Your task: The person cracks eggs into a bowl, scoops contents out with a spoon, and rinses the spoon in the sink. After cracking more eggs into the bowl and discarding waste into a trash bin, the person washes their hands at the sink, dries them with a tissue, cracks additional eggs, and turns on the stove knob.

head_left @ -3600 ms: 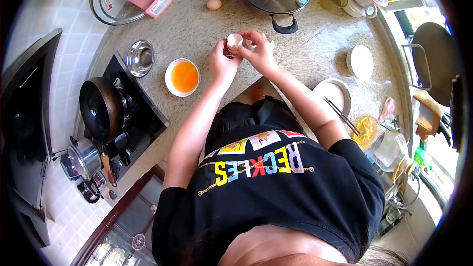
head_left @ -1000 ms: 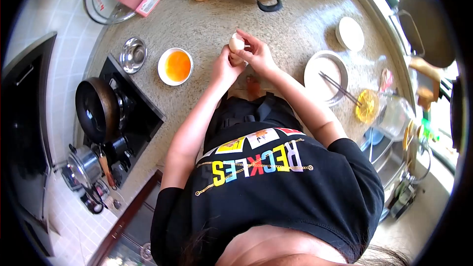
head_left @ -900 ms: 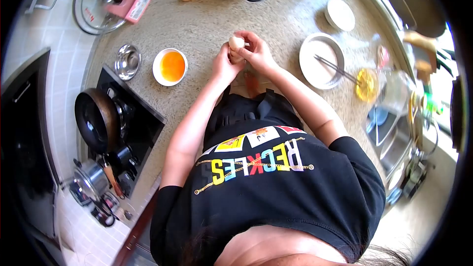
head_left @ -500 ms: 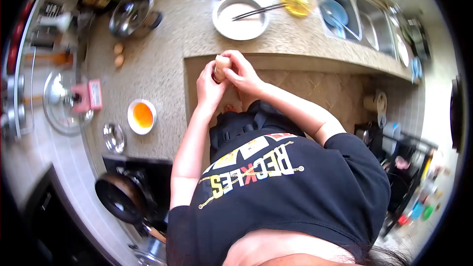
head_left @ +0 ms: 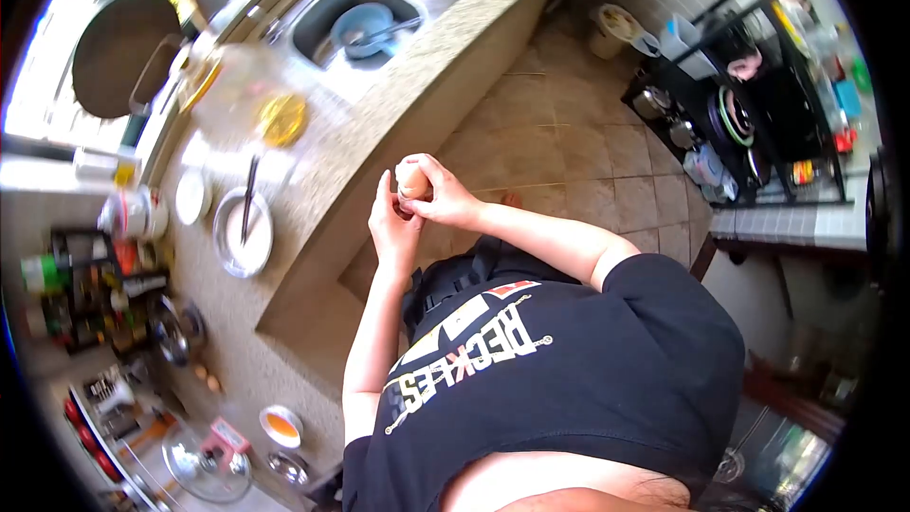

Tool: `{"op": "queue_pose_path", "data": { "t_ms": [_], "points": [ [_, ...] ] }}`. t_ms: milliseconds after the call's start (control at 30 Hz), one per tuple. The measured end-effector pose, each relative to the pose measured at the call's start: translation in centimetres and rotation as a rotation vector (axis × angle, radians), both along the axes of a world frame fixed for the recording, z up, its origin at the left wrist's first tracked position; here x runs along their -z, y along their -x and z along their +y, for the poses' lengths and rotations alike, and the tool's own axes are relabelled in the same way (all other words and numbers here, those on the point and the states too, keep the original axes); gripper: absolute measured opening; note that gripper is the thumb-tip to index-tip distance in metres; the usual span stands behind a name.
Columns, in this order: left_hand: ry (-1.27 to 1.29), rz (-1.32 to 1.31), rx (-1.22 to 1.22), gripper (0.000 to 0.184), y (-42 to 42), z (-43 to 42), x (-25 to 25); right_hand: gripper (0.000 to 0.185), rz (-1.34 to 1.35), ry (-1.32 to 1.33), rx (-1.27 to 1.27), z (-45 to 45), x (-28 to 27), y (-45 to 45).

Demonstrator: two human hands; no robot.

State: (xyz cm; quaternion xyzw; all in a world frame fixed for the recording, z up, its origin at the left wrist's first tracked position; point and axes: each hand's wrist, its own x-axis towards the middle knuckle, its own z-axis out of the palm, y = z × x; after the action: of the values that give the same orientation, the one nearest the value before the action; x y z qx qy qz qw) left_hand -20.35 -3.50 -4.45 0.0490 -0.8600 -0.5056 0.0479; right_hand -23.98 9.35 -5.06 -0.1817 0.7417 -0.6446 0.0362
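Observation:
Both hands meet in front of my body, above the floor beside the counter edge. Between them is a pale brown eggshell (head_left: 410, 176), its rounded end up; a second edge lower down looks like another shell piece, though fingers hide most of it. My left hand (head_left: 392, 229) is closed around the lower left side. My right hand (head_left: 447, 197) grips from the right, its thumb across the front. On the counter to the left, a white bowl (head_left: 282, 427) holds orange beaten egg, and brown eggs (head_left: 208, 379) lie near it.
A larger bowl (head_left: 230, 256) of white contents carries dark chopsticks (head_left: 249, 199). An oil jug (head_left: 282, 119) stands near the double sink (head_left: 308, 33), which holds a blue basin (head_left: 363, 30). A bin (head_left: 614, 30) and black rack (head_left: 758, 104) stand across the tiled floor (head_left: 569, 156).
My body and view have turned right, so the counter has swung left and more floor, bin and rack show. Both hands still hold the eggshell together.

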Motion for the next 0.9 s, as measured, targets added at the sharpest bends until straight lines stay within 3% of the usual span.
{"op": "queue_pose_path", "data": {
  "t_ms": [133,233,333,400,467,533,600,700,733,767,900],
  "points": [
    [-0.013,-0.131,0.228,0.074,7.0,12.3,0.7,0.055,0.028,-0.047,0.266,12.8,1.3,4.3],
    [0.071,0.014,0.422,0.077,11.7,21.1,2.5,0.051,0.081,-0.057,0.425,22.2,1.4,7.6],
    [-0.005,-0.052,0.568,0.083,15.2,28.5,0.5,0.045,-0.284,0.392,0.469,29.7,2.4,9.8],
    [0.012,-0.041,0.648,0.084,17.6,32.4,0.5,0.047,-0.357,0.442,0.612,34.1,0.6,10.9],
    [0.000,-0.080,0.680,0.070,20.0,35.7,0.3,0.046,-0.397,0.645,0.637,38.9,1.1,12.6],
    [-0.070,-0.198,0.753,0.057,23.0,38.1,1.1,0.034,-0.492,0.709,0.829,42.5,0.8,14.5],
    [-0.079,-0.174,0.775,0.051,26.4,40.0,2.1,0.051,-0.451,0.782,0.782,47.0,2.9,16.5],
    [-0.139,-0.240,0.778,0.033,32.0,43.4,3.1,0.040,-0.397,0.850,0.753,53.7,6.0,21.5],
    [-0.140,-0.240,0.785,0.033,34.2,44.5,3.8,0.038,-0.390,0.866,0.758,55.7,6.6,23.1],
    [-0.120,-0.286,0.784,0.031,36.4,45.4,4.5,0.038,-0.459,0.795,0.868,56.9,3.9,24.9],
    [-0.083,-0.355,0.774,0.027,44.4,50.3,5.4,0.049,-0.553,0.728,1.112,63.9,6.6,31.7]
  ]
}}
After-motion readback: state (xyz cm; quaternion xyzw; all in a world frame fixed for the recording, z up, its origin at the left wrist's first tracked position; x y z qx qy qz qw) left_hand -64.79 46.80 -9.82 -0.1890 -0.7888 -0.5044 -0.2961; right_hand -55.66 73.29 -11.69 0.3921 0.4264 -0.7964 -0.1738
